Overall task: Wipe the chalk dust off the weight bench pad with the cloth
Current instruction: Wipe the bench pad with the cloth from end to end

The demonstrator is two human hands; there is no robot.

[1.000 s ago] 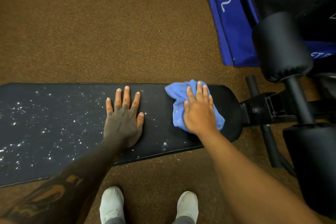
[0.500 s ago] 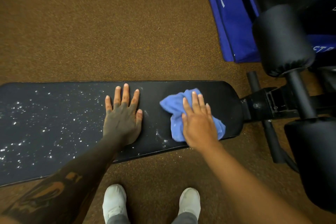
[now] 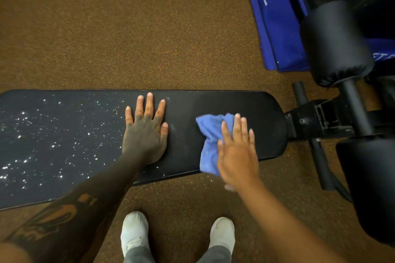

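Note:
The black weight bench pad lies across the view from left to right. White chalk dust speckles its left half; the right end looks mostly clean. My left hand rests flat on the pad's middle, fingers spread, holding nothing. My right hand presses flat on a crumpled blue cloth at the pad's near edge on the right. The cloth's lower part hangs just over that edge.
Brown speckled floor surrounds the bench. Black roller pads and the bench frame stand at the right. A blue mat marked 02 lies at the upper right. My white shoes stand just below the pad.
My right hand has dragged the cloth from the pad's far edge toward the near edge. The left hand has stayed flat in place.

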